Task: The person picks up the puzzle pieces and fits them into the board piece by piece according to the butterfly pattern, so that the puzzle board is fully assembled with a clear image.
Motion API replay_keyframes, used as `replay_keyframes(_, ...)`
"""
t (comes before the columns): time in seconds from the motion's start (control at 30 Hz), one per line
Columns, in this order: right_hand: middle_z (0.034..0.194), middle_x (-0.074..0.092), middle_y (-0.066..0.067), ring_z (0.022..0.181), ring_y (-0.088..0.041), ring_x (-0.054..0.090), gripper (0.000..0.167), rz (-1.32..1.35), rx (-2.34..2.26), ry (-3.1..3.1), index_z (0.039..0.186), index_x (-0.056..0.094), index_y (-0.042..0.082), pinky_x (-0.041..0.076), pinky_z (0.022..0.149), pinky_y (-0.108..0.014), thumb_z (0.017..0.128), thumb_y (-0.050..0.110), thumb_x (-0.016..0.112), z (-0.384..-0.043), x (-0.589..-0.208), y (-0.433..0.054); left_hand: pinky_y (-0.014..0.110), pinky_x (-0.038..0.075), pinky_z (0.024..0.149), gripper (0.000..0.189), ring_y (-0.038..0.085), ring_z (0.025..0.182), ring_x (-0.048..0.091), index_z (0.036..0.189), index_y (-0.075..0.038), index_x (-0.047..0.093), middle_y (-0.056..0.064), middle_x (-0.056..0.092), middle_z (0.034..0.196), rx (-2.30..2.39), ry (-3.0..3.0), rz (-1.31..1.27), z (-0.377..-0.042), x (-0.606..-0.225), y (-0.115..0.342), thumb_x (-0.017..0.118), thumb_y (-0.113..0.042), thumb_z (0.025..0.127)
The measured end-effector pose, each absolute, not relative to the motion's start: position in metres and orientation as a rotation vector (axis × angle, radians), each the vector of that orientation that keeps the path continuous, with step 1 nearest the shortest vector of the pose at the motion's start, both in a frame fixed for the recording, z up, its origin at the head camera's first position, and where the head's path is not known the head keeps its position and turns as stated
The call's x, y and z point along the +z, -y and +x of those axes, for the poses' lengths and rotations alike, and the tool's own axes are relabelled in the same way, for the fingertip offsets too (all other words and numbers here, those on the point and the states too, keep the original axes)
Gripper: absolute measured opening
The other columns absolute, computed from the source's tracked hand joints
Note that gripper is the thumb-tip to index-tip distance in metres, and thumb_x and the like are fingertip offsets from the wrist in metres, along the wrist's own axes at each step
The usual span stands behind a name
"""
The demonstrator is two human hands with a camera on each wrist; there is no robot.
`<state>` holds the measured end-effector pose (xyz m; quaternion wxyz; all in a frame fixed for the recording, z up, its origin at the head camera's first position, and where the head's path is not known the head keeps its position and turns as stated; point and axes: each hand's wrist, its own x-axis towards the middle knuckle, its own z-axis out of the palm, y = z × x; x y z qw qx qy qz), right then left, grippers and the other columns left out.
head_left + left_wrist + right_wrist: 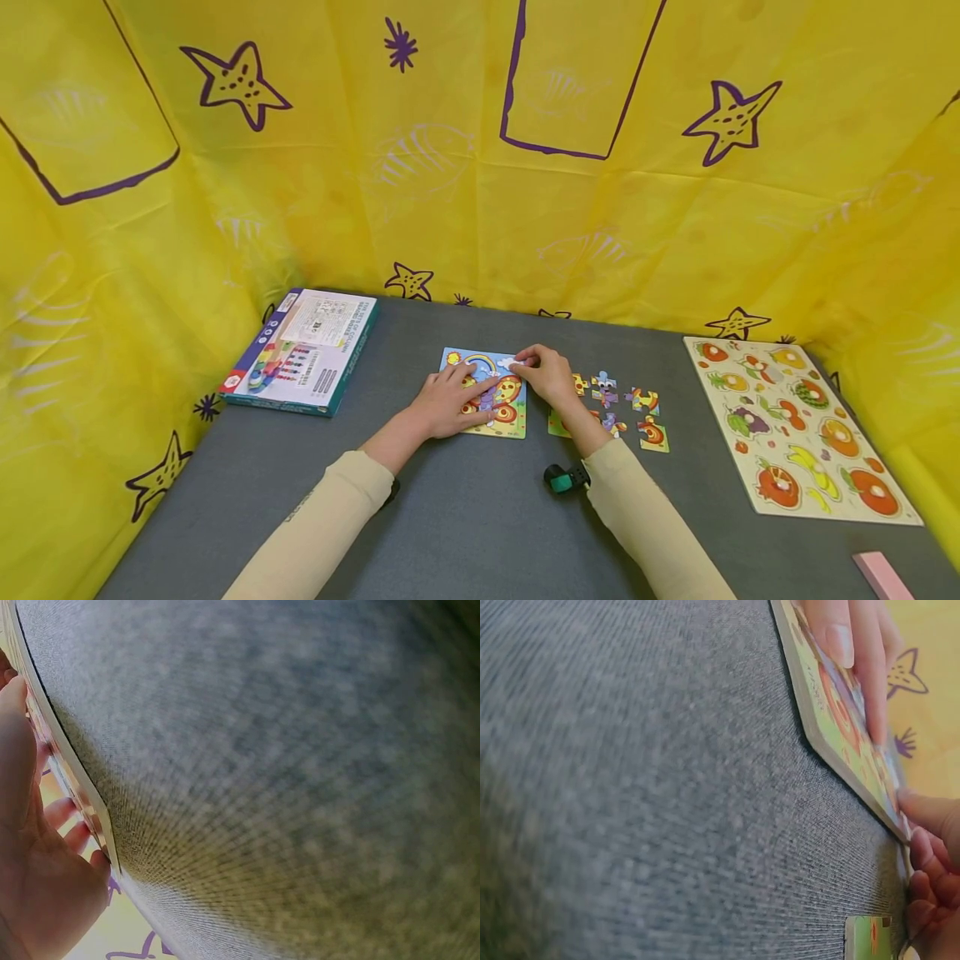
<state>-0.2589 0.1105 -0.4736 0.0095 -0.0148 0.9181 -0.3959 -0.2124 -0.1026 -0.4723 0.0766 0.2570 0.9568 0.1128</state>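
A small butterfly jigsaw board [510, 432] lies on the grey table, showing a rainbow and clouds in its upper part. Across its left and middle part rests my left hand [448, 403], fingers extended over the picture. My right hand [546, 375] pinches a small blue-and-white puzzle piece [507, 362] at the board's top right corner, mostly covered by thumb and fingers. In the right wrist view the right thumb [930, 814] reaches the board's edge, with the other fingers curled beside it. Several loose puzzle pieces [643, 400] lie right of the board, partly behind the right forearm.
At the back left lies a toy box [315, 354] with a teal side. A wooden fruit puzzle board [780, 450] covers the table's right side, and a pink block [882, 575] sits at the near right edge. A yellow patterned curtain [465, 192] encloses the table.
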Motion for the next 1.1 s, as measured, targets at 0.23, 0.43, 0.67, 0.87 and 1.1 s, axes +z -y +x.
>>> replay_keyframes(0.23, 0.081, 0.061, -0.003, 0.072, -0.020, 0.053, 0.025, -0.028, -1.186, -2.883, 0.097, 0.070, 0.011, 0.039, 0.065, -0.031, 0.086, 0.032, 0.076, -0.258, -0.470, -0.107, 0.052, 0.033, 0.097, 0.065, 0.030, 0.136, 0.029, 0.151, -0.038, 0.037, 0.009, 0.031, 0.151, 0.359, -2.877, 0.771, -0.212, -0.473, 0.104, 0.047, -0.065, 0.093)
replay_keyframes(0.43, 0.075, 0.059, 0.000, 0.064, -0.018, 0.051, 0.022, 0.023, -1.102, -2.945, 0.092, 0.068, 0.015, 0.036, 0.056, -0.031, 0.086, 0.035, 0.075, -0.257, -0.467, -0.102, 0.052, 0.035, 0.095, 0.063, 0.030, 0.134, 0.031, 0.149, -0.038, 0.040, 0.009, 0.033, 0.150, 0.395, -2.886, 0.793, -0.213, -0.475, 0.104, 0.048, -0.064, 0.093)
replay_keyframes(0.67, 0.075, 0.056, 0.000, 0.067, -0.018, 0.049, 0.016, -0.083, -1.107, -2.915, 0.094, 0.072, 0.015, 0.036, 0.060, -0.031, 0.089, 0.031, 0.073, -0.258, -0.467, -0.106, 0.052, 0.034, 0.096, 0.063, 0.029, 0.135, 0.030, 0.150, -0.038, 0.038, 0.009, 0.032, 0.150, 0.368, -2.879, 0.782, -0.212, -0.474, 0.102, 0.047, -0.064, 0.093)
replay_keyframes(0.87, 0.078, 0.053, -0.003, 0.073, -0.020, 0.047, 0.019, -0.270, -1.150, -2.798, 0.099, 0.074, 0.011, 0.035, 0.067, -0.032, 0.085, 0.023, 0.077, -0.261, -0.466, -0.114, 0.051, 0.032, 0.098, 0.062, 0.029, 0.137, 0.027, 0.151, -0.039, 0.036, 0.008, 0.030, 0.152, 0.330, -2.873, 0.741, -0.211, -0.470, 0.102, 0.046, -0.063, 0.095)
replay_keyframes(1.1, 0.080, 0.051, -0.003, 0.076, -0.020, 0.045, 0.020, -0.285, -1.130, -2.785, 0.100, 0.075, 0.011, 0.034, 0.069, -0.032, 0.084, 0.022, 0.079, -0.262, -0.466, -0.116, 0.052, 0.032, 0.099, 0.060, 0.030, 0.138, 0.026, 0.151, -0.037, 0.036, 0.010, 0.030, 0.152, 0.363, -2.874, 0.753, -0.211, -0.471, 0.102, 0.045, -0.060, 0.096)
